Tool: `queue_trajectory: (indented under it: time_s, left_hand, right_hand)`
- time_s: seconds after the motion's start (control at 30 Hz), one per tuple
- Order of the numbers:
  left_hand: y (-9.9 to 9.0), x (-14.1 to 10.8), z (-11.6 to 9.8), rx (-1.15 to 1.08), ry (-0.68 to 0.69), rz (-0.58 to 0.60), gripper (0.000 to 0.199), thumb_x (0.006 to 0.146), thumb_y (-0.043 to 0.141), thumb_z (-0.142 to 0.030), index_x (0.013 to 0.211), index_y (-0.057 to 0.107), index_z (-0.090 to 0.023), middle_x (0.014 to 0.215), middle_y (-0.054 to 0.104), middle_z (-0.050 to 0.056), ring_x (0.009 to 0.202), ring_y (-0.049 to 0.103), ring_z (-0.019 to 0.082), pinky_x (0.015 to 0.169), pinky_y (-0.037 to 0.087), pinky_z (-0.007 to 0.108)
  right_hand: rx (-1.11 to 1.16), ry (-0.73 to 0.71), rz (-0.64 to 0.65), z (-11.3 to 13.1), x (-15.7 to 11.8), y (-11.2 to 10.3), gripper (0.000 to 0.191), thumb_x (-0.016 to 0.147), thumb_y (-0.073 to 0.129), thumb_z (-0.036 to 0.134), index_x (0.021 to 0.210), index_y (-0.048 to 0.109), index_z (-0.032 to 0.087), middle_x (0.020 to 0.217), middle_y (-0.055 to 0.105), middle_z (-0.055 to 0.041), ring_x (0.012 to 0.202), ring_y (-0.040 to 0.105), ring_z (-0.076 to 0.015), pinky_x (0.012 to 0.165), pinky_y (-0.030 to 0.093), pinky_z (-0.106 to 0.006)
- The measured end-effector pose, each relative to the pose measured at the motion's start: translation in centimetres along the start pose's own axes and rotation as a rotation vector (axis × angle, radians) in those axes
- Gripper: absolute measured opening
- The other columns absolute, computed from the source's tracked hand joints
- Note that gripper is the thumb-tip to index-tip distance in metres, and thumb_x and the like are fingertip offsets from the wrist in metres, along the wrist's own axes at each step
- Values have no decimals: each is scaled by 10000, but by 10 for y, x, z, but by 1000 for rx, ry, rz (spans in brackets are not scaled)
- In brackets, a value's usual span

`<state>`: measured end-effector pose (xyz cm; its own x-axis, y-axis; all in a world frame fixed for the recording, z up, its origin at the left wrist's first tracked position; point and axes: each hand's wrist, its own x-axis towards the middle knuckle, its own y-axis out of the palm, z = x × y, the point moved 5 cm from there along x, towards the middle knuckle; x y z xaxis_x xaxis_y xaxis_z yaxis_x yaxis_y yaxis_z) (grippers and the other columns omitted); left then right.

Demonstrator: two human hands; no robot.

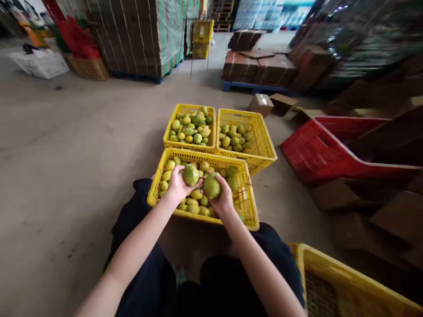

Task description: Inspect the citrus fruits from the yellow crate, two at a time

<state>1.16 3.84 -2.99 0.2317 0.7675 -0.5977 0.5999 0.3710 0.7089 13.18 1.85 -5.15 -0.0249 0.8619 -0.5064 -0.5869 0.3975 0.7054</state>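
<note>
A yellow crate (253,216) holding green and yellow lemons (192,208) stands right in front of my knees. Above its middle, my left hand (180,184) is turned palm up with a green-yellow lemon (191,175) in its fingers. Close beside it, my right hand (224,196) grips a larger green lemon (212,186). The two fruits are slightly apart, and fingertips come near each other between them. Behind stand two more yellow crates: the left one (190,145) is well filled with lemons, the right one (264,147) has lemons mostly on its left side.
A red crate (300,156) and cardboard boxes (337,193) lie to the right. Another yellow crate (350,268) is at the lower right. Farther back are a pallet of cartons (257,70), a wrapped stack (132,39) and a wicker basket (89,68).
</note>
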Motion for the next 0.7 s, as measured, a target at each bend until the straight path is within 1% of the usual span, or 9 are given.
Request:
queue_trajectory:
  time_s: [0.13, 0.23, 0.33, 0.47, 0.6, 0.7]
  left_hand:
    - [-2, 1, 7, 23, -51, -48, 264, 935, 412, -252, 1057, 587, -96, 798, 675, 105, 719, 687, 193, 584, 599, 265]
    - [-4, 2, 16, 42, -141, -67, 319, 962, 415, -305, 1131, 566, -81, 886, 676, 132, 770, 700, 197, 583, 594, 233]
    - [-6, 3, 21, 50, -175, -81, 373, 971, 408, -348, 1157, 558, -62, 932, 670, 161, 784, 704, 202, 575, 590, 227]
    - [-6, 1, 15, 33, -133, -89, 393, 977, 396, -369, 1129, 579, -57, 899, 670, 157, 738, 698, 188, 565, 580, 214]
    - [-7, 0, 10, 18, -141, -62, 390, 972, 401, -372, 1105, 595, -62, 845, 674, 150, 701, 687, 182, 584, 585, 228]
    - [-9, 1, 7, 30, -151, -36, 378, 958, 422, -370, 1094, 608, -71, 836, 683, 147, 701, 684, 183, 578, 579, 231]
  right_hand:
    - [29, 175, -36, -1, 4, -10, 173, 872, 508, 353, 814, 583, 207, 629, 673, -23, 498, 617, -164, 344, 434, -210]
    - [64, 289, -78, -7, 3, -14, 225, 909, 453, 371, 820, 570, 200, 611, 661, -40, 503, 609, -166, 339, 440, -204]
    - [136, 301, -107, -11, 2, -12, 231, 938, 439, 382, 878, 573, 204, 645, 663, -31, 534, 621, -155, 394, 509, -217]
    - [194, 289, -67, -11, 1, -6, 245, 953, 453, 410, 983, 577, 200, 754, 690, -45, 628, 665, -166, 509, 598, -279]
    - [234, 309, -47, -11, 1, -4, 291, 951, 455, 438, 1054, 571, 192, 794, 695, -58, 676, 676, -179, 538, 612, -290]
    - [220, 308, -64, -12, 2, -4, 283, 945, 461, 442, 1024, 576, 196, 765, 690, -53, 658, 667, -179, 522, 604, -282]
